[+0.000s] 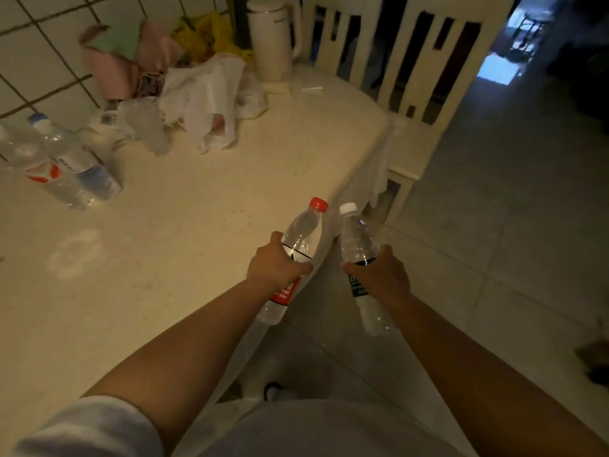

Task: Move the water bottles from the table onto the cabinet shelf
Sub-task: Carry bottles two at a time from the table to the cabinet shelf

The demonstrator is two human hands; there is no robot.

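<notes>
Cream table (204, 199) carries 2 bottles (66, 166) far left by wall, plastic bags (204, 100) & crumpled paper (125, 61) at back, white kettle (273, 37) on far corner.

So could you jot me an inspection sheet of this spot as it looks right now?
Surface: cream table, faint ring mark.
Job's things: red-cap bottle in left hand; white-cap bottle in right hand; two more bottles on the table by the tiled wall.
Clutter: plastic bags, kettle.
Fingers: curled round each bottle.
Cables: nothing seen.
Surroundings: chairs, tiled floor; no cabinet in view.
</notes>
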